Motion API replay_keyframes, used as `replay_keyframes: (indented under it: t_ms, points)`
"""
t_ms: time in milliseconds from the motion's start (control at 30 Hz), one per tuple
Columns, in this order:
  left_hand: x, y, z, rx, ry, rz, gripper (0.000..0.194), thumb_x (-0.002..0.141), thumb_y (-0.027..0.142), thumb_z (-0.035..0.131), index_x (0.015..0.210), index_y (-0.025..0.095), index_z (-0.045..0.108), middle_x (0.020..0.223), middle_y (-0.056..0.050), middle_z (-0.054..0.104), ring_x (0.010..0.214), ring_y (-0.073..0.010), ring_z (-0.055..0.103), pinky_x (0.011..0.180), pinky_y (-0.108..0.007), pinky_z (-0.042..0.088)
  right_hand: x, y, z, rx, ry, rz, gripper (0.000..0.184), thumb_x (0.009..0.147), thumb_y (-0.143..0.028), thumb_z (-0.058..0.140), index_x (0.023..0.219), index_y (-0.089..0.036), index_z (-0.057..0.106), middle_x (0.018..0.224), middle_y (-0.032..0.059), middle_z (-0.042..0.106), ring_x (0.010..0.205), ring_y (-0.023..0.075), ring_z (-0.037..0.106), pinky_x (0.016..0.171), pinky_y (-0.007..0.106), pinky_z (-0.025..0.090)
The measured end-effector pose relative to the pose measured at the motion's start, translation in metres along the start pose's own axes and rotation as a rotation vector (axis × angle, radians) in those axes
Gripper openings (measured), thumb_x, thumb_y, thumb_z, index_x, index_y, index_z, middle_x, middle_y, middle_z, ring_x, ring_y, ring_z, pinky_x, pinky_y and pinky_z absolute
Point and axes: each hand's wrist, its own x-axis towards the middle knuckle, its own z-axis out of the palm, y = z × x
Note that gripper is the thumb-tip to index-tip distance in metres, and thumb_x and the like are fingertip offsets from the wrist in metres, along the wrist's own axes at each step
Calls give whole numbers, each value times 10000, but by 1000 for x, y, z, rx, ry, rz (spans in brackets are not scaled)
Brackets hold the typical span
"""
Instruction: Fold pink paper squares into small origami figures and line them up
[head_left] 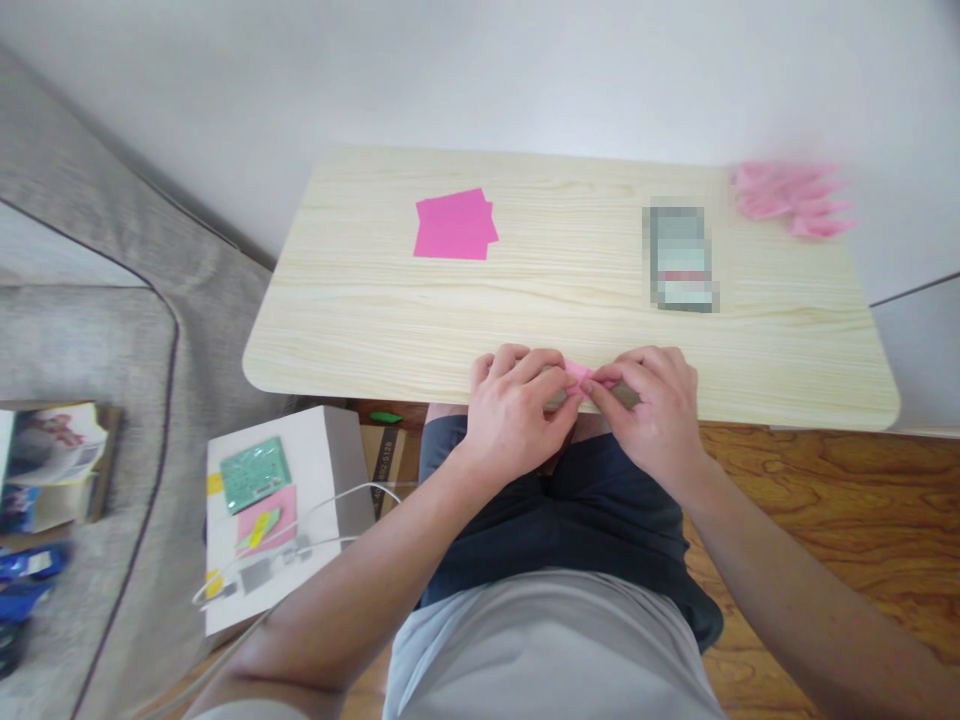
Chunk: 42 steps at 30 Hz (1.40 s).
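Both my hands meet at the near edge of a light wooden table (360, 300). My left hand (514, 410) and my right hand (649, 405) pinch a small folded pink paper piece (579, 375) between their fingertips. Only a sliver of the pink piece shows; the rest is hidden by my fingers. A small stack of flat pink paper squares (454, 225) lies at the far left of the table. Several folded pink paper shapes (795, 200) lie in a pile at the far right corner.
A blurred-out phone-like object (681, 260) lies on the table's right half. Left of my lap stands a white box (277, 510) with a green card, pink notes and a white cable. A grey sofa (90, 300) is at the left, wood floor (825, 500) at the right.
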Motion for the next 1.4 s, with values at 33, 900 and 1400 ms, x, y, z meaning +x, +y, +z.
replay_keyframes:
  t_ms: [33,900,1400]
  points:
    - [0,0,0,1,-1,2,164,998,407,631,1007,311,764,1240,14,750,1149,-254,587,996,-469,389,-1,0,0,2,6,-5,152,948,-410,725,897,-269,751,973,51,699,1012,271,569,899,460,398]
    - [-2,4,0,-7,1,-2,145,993,369,633,1034,302,755,1232,-8,749,1158,-261,585,999,-479,391,-23,-7,5,-27,120,35,162,923,-382,758,1076,-381,811,1124,41,725,1097,292,586,1004,514,400]
    - [-3,1,1,-15,-9,27,185,991,378,637,1102,368,784,1235,-9,730,1170,-267,576,1001,-485,397,-44,-2,5,-93,63,-16,385,941,-374,724,1324,-413,710,1437,43,645,1314,360,516,1101,595,347]
